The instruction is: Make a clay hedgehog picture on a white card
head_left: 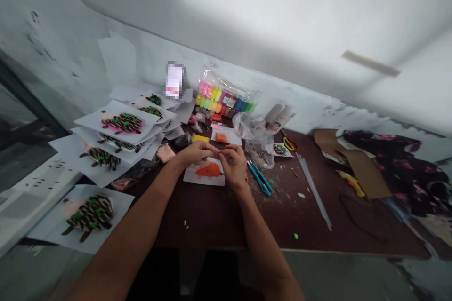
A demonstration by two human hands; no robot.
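My left hand [197, 154] and my right hand [233, 163] meet fingertip to fingertip above a small white sheet [190, 178]. Both are closed in a pinch; whatever lies between the fingers is too small to make out. Under them, on that sheet, is a flat orange hedgehog-like shape [209, 169], apparently of modelling clay, partly covered by the hands. Just beyond sits a white paper with an orange lump [221, 138]. A yellow piece [200, 138] lies behind my left hand. Right of my right hand rests a teal two-armed tool [260, 178].
Stacked papers with striped hedgehogs [123, 123] fill the left side. At the back stand a bag of colourful clay tubs [226, 99] and a blurred phone-like screen [174, 80]. Rightward lie scissors [291, 142], long translucent sticks [314, 193], a yellow tool [351, 182] and cardboard [367, 174].
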